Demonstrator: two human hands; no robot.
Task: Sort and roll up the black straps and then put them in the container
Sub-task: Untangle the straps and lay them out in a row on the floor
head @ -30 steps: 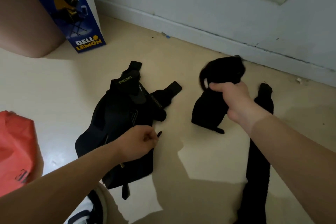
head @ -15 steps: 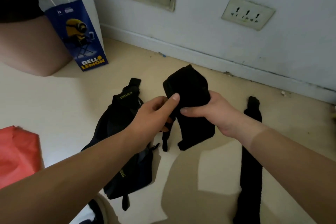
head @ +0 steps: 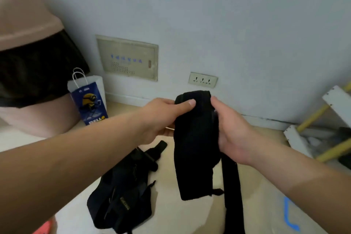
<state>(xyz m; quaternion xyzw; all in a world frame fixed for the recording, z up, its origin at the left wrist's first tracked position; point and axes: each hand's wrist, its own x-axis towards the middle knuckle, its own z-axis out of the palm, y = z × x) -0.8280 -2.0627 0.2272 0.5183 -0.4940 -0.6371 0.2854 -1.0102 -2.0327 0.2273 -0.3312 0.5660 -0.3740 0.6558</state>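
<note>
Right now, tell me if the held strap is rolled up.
Not rolled: the held strap hangs loose below the left hand and right hand.

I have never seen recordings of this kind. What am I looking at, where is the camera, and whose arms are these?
There is no machine here: a person works with two bare hands. The camera sits on the person's head and looks forward and down, so both arms enter from the bottom of the picture. The left hand and the right hand together hold a wide black strap near its top, and the rest of it hangs down. On the floor lie a dark heap of straps at the left and a long black strap at the right. A blue paper bag stands by the wall.
</note>
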